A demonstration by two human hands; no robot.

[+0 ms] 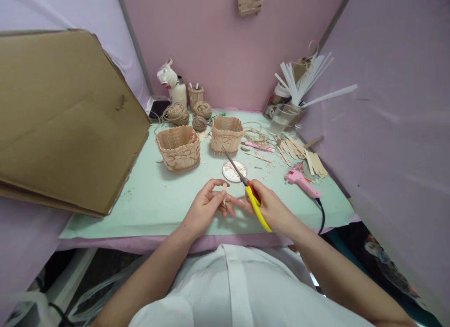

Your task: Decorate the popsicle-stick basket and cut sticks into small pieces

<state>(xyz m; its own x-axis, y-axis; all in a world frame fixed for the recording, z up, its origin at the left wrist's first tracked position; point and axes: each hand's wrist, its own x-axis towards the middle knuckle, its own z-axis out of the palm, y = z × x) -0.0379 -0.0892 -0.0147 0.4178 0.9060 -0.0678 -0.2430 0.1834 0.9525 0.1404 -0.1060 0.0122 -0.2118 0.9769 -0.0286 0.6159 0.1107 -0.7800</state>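
Between the thumb and fingers of my left hand (pixel 210 201) is a small pale wooden piece (pixel 224 194), held near the table's front edge. My right hand (pixel 272 206) grips scissors (pixel 255 202) with yellow and red handles, their blades pointing up and to the left. Past the blades lies a round white dish (pixel 230 173) with small pale bits in it. Two baskets faced with wooden pieces stand farther back: a left basket (pixel 180 155) and a right basket (pixel 227 141). The fingertips of my right hand come close to my left fingers; whether they touch I cannot tell.
A pink glue gun (pixel 303 182) with a black cord lies at the right. Behind it are scattered wooden sticks (pixel 290 146) and a plastic cup (pixel 281 120). Twine balls (pixel 176 114) sit at the back left. A large cardboard sheet (pixel 70 116) leans over the left side.
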